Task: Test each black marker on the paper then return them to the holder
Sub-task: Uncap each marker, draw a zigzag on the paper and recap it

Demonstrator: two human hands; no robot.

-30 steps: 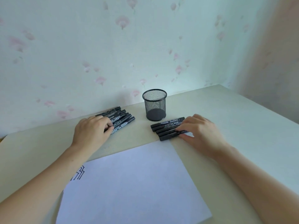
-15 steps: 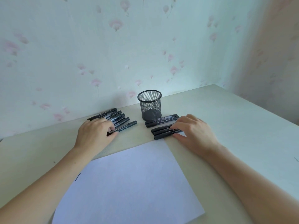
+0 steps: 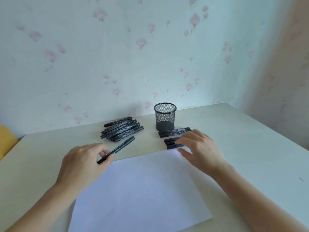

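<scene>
My left hand pinched one slim black marker above the cream tabletop, my right hand's straight fingers rested on a row of black markers beside the black mesh holder, white paper sheet below

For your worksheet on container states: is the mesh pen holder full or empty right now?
Empty. Through the mesh pen holder only its dark base shows; no marker stands inside.

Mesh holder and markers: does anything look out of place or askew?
The mesh holder stands upright, apparently empty. All markers lie on the table: an untidy pile to its left, a smaller group in front. Nothing looks spilled or damaged.
</scene>
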